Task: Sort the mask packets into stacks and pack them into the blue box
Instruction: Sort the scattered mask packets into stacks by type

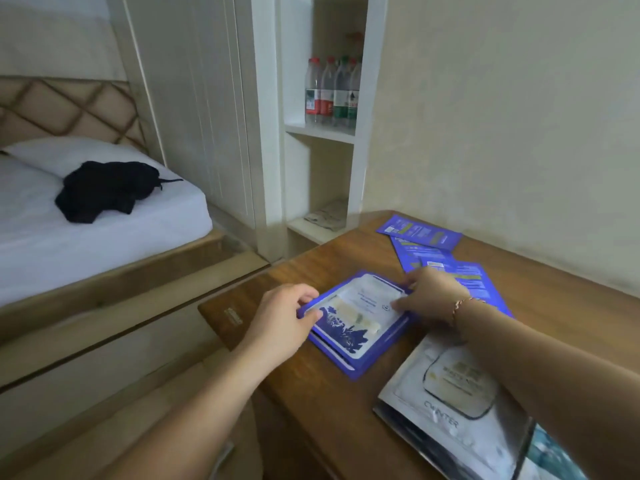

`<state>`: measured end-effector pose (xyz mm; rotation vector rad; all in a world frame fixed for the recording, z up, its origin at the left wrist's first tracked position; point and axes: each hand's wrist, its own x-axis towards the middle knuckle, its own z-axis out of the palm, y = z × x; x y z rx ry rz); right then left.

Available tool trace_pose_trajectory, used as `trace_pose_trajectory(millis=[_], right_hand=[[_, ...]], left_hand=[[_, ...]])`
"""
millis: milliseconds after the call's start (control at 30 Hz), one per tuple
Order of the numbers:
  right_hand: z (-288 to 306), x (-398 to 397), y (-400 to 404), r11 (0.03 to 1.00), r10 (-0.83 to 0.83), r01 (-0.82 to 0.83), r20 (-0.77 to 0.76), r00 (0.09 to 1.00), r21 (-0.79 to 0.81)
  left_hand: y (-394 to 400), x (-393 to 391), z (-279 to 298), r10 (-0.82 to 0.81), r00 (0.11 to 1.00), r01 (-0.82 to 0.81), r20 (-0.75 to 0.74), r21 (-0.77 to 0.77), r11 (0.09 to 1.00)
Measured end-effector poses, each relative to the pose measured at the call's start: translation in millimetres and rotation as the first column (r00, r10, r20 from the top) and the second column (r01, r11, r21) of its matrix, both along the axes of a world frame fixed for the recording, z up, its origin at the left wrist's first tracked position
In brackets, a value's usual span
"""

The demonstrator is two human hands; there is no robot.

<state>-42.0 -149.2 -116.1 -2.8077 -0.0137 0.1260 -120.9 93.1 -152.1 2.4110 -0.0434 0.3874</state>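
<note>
A stack of blue-and-white mask packets (356, 323) lies on the wooden table (311, 393). My left hand (280, 320) grips the stack's left edge, thumb on top. My right hand (429, 296) pinches its far right corner, fingers curled over the top packet. Loose blue packets (419, 232) lie face down behind my right hand, toward the wall. A stack of white-and-grey packets (450, 393) sits near the table's front right, partly under my right forearm. No blue box is clearly in view.
The table stands against a beige wall (519, 133). A white shelf unit (322, 133) with several water bottles (332, 91) rises behind it. To the left a bed (86, 230) carries a black garment (107, 190).
</note>
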Motion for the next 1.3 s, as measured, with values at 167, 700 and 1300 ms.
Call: trace_pose_trajectory(millis=[167, 700, 1300], right_hand=[[4.5, 11.6, 2.8, 0.944, 0.098, -0.125, -0.102, 0.990, -0.306], [37.2, -1.1, -55.1, 0.992, -0.065, 0.072, 0.070, 0.995, -0.099], [7.4, 25.0, -168.7, 0.435, -0.269, 0.613, -0.554, 0.788, 0.660]], left_hand=[[12.7, -9.5, 3.1, -0.188, 0.969, 0.228, -0.161, 0.283, 0.932], [5.8, -20.5, 17.6, -0.242, 0.938, 0.289, -0.247, 0.178, 0.941], [-165.6, 119.8, 29.0, -0.539, 0.761, 0.649, -0.361, 0.422, 0.633]])
